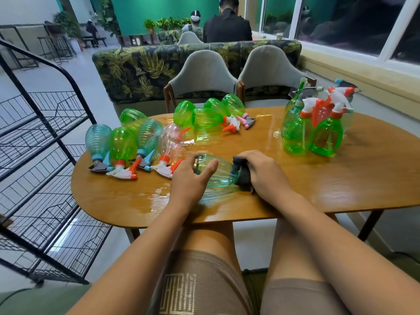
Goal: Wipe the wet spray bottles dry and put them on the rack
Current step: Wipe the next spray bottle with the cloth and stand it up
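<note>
A wooden oval table (pixel 306 192) stood in a café-like room, with water pooled on its top. The teal spray bottle (pixel 218 172) lay on its side near the front edge, and it looked to be the one being dried. The left hand (pixel 188 180) had its fingers and thumb curled round one end of it, likely to stop the slick, round body from rolling. The right hand (pixel 266 173) had its fingers closed on a dark cloth (pixel 242 172) bunched over the other end, hiding that part.

Left of that bottle and beyond it lay more spray bottles (pixel 122 144) on their sides — probably waiting their turn. Far to its right, a cluster of green bottles (pixel 327 137) stood upright. The black wire rack (pixel 56 137) stood well to the bottle's left, seemingly close enough for shelving.
</note>
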